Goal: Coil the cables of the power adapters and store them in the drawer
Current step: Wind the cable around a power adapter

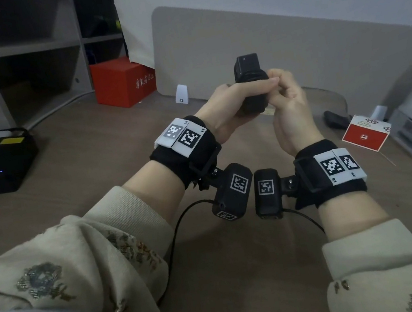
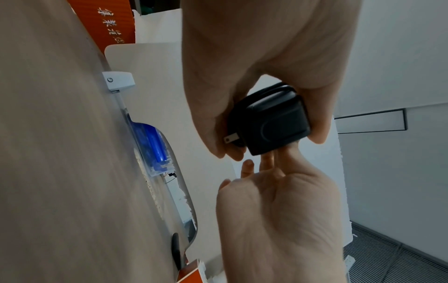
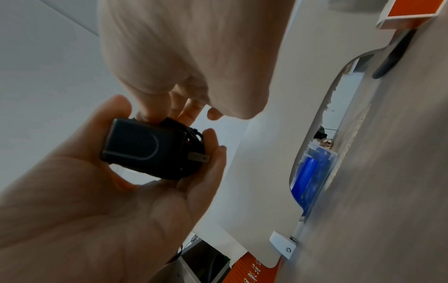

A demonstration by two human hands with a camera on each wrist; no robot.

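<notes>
A: The head view is dim and even, with no hard shadows on the surface [image 1: 95, 152]. The frame's edges bend and the shelving unit [image 1: 26, 49] at the far left goes soft.

B: Both wrist views are brighter, with the wall [image 2: 400, 57] washed pale. The left hand [image 2: 266, 57] fills the lens close up and blurs, and straight lines curve strongly.

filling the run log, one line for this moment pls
left hand grips power adapter | right hand tucking cable | above desk
</notes>
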